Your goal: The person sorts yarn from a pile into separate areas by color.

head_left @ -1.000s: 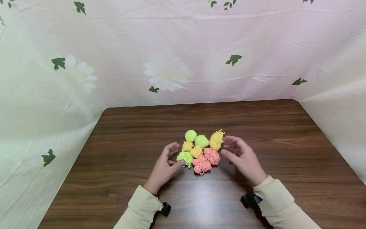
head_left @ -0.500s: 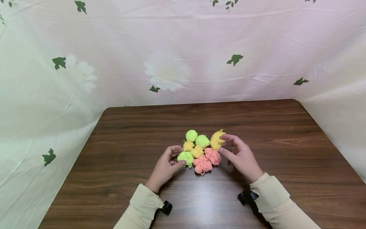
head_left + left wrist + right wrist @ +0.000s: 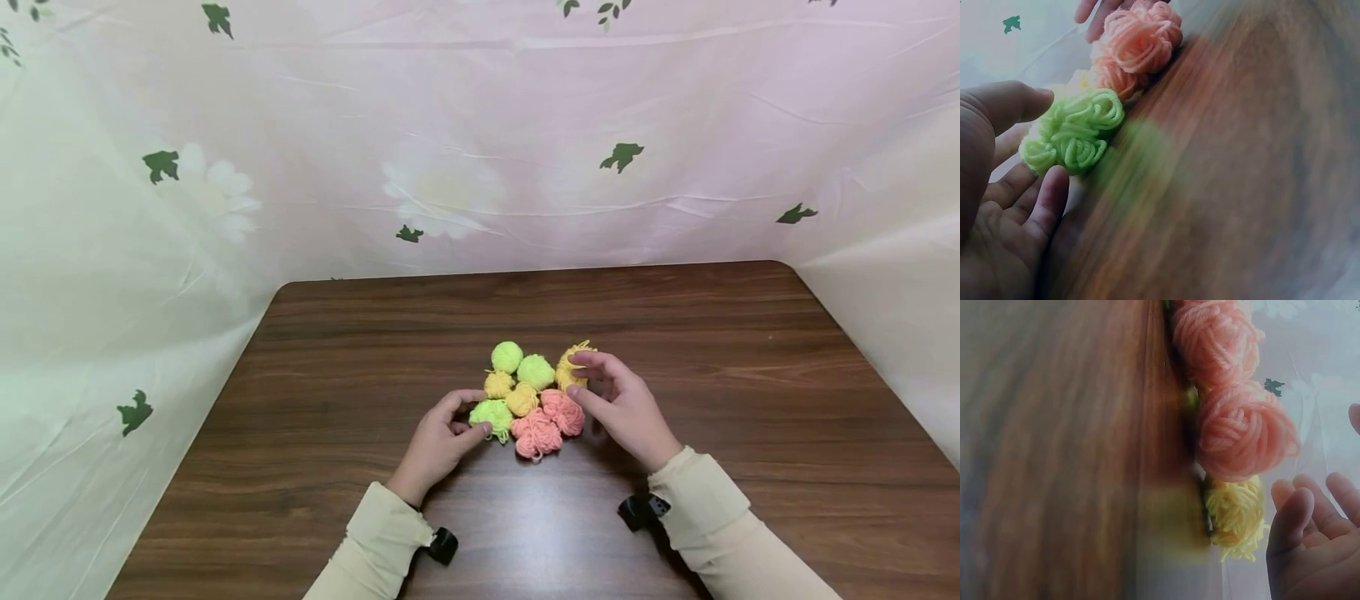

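Observation:
A tight cluster of small yarn balls lies on the brown table (image 3: pixel 360 333). My left hand (image 3: pixel 442 437) is at its left side, thumb and fingers spread loosely around a lime green yarn ball (image 3: pixel 1079 131). At the right side, my right hand (image 3: pixel 626 412) hovers with relaxed fingers, partly covering a longer yellow yarn ball (image 3: pixel 567 373). In the right wrist view these fingers (image 3: pixel 1291 519) stand beside the yellow yarn with nothing in them. Two coral yarn balls (image 3: pixel 537 434) sit at the front, touching each other.
Behind the coral yarn are two small yellow balls (image 3: pixel 522 399) and two lime green ones (image 3: pixel 507 357). A pale cloth (image 3: pixel 510 108) with leaf and flower prints hangs behind and beside the table. Each wrist wears a black camera (image 3: pixel 443 546).
My right hand has moved left, over the edge of the longer yellow yarn ball. My left hand has come slightly closer around the green ball. The cluster keeps its arrangement.

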`<move>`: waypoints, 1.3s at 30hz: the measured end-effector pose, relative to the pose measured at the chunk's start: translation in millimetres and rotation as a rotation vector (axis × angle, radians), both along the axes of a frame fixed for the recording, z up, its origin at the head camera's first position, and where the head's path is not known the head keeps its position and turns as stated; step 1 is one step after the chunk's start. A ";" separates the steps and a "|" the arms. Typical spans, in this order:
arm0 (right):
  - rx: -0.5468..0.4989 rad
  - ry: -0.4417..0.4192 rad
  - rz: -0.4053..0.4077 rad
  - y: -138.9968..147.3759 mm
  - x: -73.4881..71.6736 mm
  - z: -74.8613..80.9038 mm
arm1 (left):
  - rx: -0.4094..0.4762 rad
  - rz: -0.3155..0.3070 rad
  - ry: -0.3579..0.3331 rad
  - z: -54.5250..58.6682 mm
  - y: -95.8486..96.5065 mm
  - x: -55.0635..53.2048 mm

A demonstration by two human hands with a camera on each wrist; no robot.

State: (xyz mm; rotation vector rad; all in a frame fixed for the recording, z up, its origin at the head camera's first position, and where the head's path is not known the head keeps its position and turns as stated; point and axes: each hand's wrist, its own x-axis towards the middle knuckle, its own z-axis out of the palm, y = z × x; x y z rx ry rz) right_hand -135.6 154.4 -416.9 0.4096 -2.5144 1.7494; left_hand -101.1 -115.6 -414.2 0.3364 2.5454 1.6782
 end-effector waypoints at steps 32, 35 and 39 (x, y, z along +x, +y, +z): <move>0.041 -0.018 0.042 -19.3 -21.6 -4.3 | -0.085 -0.025 0.080 -40.4 -3.2 -10.4; 0.059 -0.010 0.044 -20.8 -22.7 -4.5 | -0.078 -0.026 0.066 -39.3 -3.1 -10.1; 0.071 0.000 0.052 -22.8 -24.5 -3.8 | -0.070 -0.027 0.060 -38.4 -3.4 -9.8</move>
